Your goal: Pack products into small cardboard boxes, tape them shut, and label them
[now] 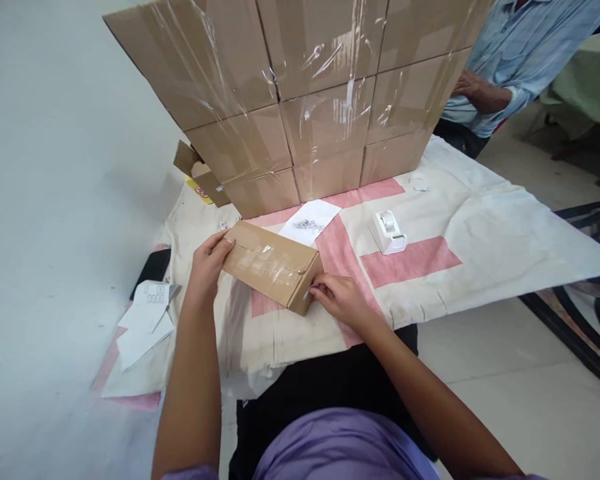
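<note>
A small brown cardboard box (pixel 267 259) is tilted above the table, with shiny clear tape across its top. My left hand (pixel 211 257) grips its far left end, thumb on top. At the box's right end face, the fingers of my right hand (pixel 337 295) are pinched together. A small whitish bit shows at those fingertips, too small to name. Just behind the box lies a white sheet with a dark drawing (pixel 310 223). To the right stands a white tape dispenser (pixel 388 233).
A tall stack of taped cardboard boxes (pixel 325 113) rises at the back of the cloth-covered table (pixel 485 220). An open carton (pixel 207 177), folded papers (pixel 147 320) and a black object (pixel 151 270) are on the left. Another person (pixel 505 73) stands behind right.
</note>
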Demonstrator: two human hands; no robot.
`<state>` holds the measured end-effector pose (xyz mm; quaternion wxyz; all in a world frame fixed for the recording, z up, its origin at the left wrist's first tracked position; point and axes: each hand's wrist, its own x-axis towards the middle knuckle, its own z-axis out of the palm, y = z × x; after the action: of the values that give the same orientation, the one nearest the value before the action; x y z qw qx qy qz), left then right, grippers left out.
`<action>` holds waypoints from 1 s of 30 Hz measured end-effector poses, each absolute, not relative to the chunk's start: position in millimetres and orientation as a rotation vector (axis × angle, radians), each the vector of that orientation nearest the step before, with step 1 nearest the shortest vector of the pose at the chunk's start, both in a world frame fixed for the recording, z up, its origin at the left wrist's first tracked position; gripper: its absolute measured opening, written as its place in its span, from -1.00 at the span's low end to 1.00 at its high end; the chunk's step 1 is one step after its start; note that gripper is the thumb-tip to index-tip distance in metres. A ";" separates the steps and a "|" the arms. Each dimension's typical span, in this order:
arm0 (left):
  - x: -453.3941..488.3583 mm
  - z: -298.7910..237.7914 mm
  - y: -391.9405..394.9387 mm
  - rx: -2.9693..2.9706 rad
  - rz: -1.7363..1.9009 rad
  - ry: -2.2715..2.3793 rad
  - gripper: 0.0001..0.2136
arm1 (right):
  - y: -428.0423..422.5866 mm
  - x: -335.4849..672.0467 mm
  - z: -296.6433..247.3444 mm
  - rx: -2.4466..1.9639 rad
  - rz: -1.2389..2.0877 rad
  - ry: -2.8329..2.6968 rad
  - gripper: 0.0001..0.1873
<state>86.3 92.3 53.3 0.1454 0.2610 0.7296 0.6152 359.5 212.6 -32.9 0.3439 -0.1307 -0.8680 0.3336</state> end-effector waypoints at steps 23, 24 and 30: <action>72.5 39.6 96.5 0.619 1.750 2.130 -0.56 | 210.0 356.6 -34.1 -0.472 0.934 -2.232 -0.83; 72.7 40.0 96.5 0.619 1.751 2.123 -0.55 | 210.1 356.5 -34.3 -0.473 0.943 -2.229 -0.83; 74.9 48.0 95.3 0.571 1.667 2.114 -0.44 | 210.0 356.8 -37.7 -0.501 1.028 -2.151 -0.89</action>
<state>74.9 95.3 48.0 0.1934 0.2036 0.7537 0.5942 356.8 210.0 -37.7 0.3454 -0.1931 -0.8287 0.3959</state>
